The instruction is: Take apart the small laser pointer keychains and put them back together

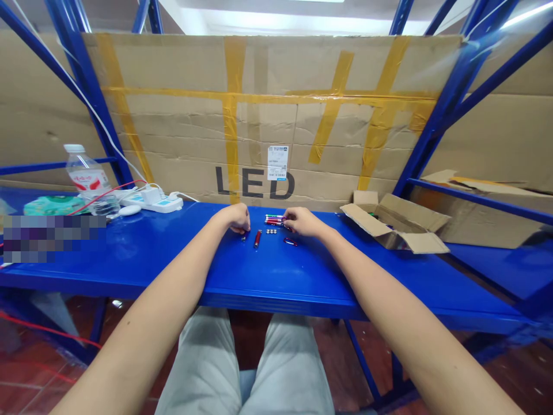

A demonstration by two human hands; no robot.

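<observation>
My left hand (238, 218) rests on the blue table (276, 271) with its fingers curled down. A small shiny metal piece (243, 237) lies at its fingertips; whatever they grip is too small to make out. To its right lies a red metal tube (257, 238), like a mini flashlight body. Several silver button cells (271, 231) sit in a small cluster between the hands. Behind them is a row of slim coloured metal tubes (273, 220). My right hand (300, 221) is closed at their right end, its fingertips partly hidden. A red carabiner (290, 242) lies just in front of it.
An opened cardboard box (397, 222) with small items inside stands at the right. Leftward are a plastic bottle (91, 181), a white power strip (155, 200) and a green packet (52, 205). A large cardboard sheet (181, 132) walls the back, between blue rack posts (449, 98).
</observation>
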